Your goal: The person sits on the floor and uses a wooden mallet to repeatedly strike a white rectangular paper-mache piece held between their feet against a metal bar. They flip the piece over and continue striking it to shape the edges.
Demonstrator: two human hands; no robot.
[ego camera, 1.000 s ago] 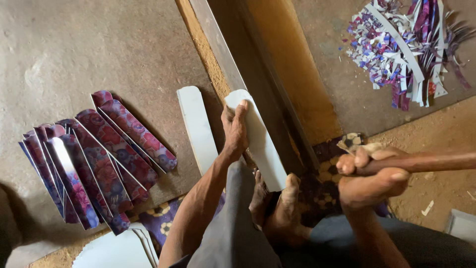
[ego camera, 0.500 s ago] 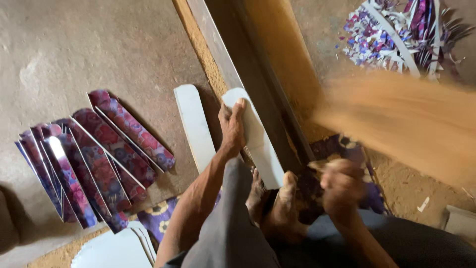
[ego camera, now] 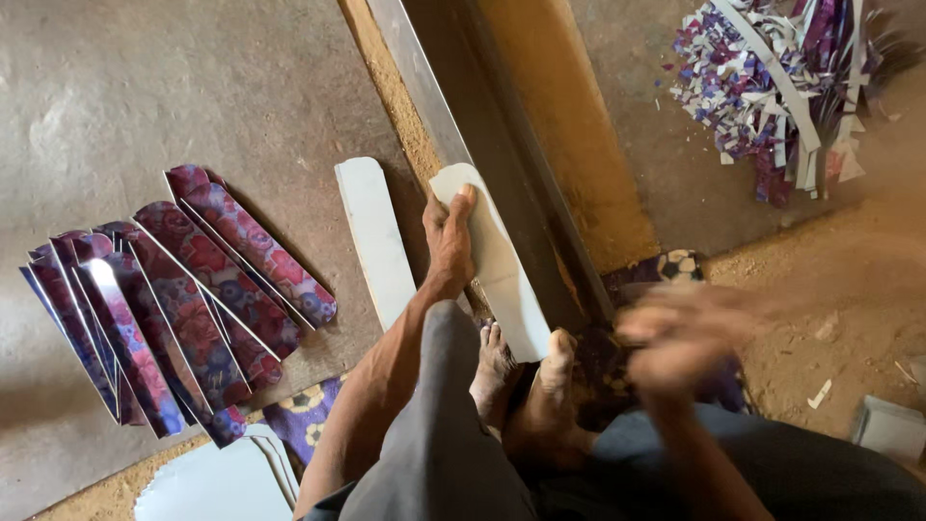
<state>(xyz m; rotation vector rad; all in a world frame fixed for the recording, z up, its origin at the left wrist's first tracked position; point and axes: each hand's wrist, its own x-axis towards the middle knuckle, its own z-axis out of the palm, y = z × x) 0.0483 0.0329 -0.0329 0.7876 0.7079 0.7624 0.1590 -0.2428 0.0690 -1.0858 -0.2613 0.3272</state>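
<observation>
1. Two white strips lie beside the metal rail (ego camera: 463, 145); the left hand (ego camera: 449, 236), fingers together, presses flat on the white strip (ego camera: 497, 270) touching the rail.
2. The right hand (ego camera: 680, 342), right of the rail, is blurred; finger state cannot be told.
3. Patterned pieces (ego camera: 183, 299) fan well left of the rail.

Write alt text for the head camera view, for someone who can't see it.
Seen from above, a seated person's left hand presses a white strip against a metal rail, while the right hand is a motion blur. Patterned purple strips fan out on the floor at left, and cut scraps are heaped at upper right.
</observation>
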